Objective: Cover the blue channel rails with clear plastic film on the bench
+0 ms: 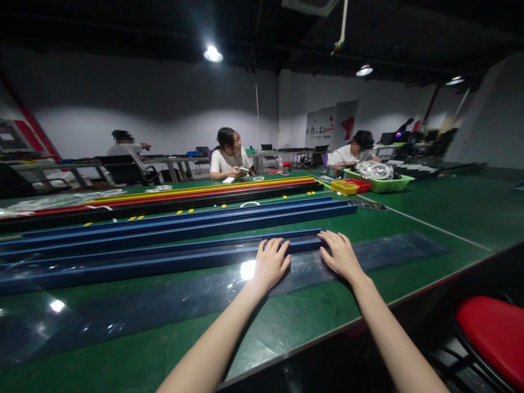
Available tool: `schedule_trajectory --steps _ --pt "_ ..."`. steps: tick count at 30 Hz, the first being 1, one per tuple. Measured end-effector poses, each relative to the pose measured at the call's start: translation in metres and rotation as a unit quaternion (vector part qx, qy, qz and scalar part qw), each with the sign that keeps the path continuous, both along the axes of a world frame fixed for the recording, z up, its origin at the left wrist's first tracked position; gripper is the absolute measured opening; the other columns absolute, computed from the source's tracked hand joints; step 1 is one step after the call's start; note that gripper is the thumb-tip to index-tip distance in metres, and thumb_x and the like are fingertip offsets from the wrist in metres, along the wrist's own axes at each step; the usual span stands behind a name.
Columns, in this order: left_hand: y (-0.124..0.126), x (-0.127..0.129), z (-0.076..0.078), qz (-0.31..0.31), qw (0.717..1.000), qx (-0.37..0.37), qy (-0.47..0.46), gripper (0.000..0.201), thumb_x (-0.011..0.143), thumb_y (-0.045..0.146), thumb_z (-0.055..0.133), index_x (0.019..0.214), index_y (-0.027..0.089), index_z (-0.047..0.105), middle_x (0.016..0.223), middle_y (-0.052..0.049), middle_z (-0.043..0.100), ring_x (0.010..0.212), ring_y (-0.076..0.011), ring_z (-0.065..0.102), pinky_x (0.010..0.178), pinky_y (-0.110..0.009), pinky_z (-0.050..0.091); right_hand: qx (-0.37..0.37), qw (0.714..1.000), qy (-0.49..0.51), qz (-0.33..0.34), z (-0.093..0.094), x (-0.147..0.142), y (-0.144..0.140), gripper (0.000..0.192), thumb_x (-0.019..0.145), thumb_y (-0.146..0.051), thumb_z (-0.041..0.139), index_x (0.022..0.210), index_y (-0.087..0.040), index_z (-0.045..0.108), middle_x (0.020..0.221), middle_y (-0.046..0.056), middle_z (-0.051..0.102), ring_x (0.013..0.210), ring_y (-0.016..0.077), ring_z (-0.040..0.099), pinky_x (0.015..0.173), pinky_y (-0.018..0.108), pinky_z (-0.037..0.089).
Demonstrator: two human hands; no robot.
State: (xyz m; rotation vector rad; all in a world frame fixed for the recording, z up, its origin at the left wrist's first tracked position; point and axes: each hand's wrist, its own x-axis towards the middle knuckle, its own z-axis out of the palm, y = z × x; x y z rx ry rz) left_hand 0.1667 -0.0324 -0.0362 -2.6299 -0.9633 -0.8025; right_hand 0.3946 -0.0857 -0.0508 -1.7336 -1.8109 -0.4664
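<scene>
A long blue channel strip (164,261) lies across the green table in front of me. My left hand (272,263) rests over it short of its right end, fingers spread and the thumb on the near side. At that right end is my right hand (340,255), its fingers stretched over the strip and the thumb apart. Under and in front of both hands, a clear plastic sleeve (393,252) lies flat along the table and reaches past the strip to the right. Whether the sleeve's left part covers the strip, I cannot tell.
More blue channel strips (204,225) lie behind, then black, red and yellow strips (245,191). At the back right stand a green basket (395,184), a yellow tray (344,188) and a red tray (362,185). Three people sit beyond. A red stool (493,333) is at lower right.
</scene>
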Motion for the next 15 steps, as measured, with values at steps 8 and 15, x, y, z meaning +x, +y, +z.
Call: schedule_trajectory --steps 8,15 --pt "0.007 -0.008 0.001 0.018 1.0 0.003 0.01 0.032 0.089 0.033 0.037 0.117 0.025 0.051 0.127 -0.005 0.052 0.116 -0.0208 0.045 0.095 -0.041 0.034 -0.018 0.995 0.057 0.077 -0.001 0.0 0.003 0.04 0.077 -0.023 0.042 0.115 -0.019 0.054 0.12 0.01 0.055 0.116 0.0215 0.045 0.098 0.042 0.037" --pt "0.013 -0.017 0.006 0.042 0.999 0.004 0.029 0.031 0.09 0.034 0.035 0.113 0.023 0.054 0.122 -0.005 0.056 0.11 -0.0208 0.049 0.089 -0.038 0.037 0.006 0.992 0.103 0.078 0.0 0.001 0.007 0.032 0.077 -0.022 0.046 0.105 -0.016 0.058 0.104 0.011 0.061 0.102 0.0209 0.052 0.093 0.038 0.042"
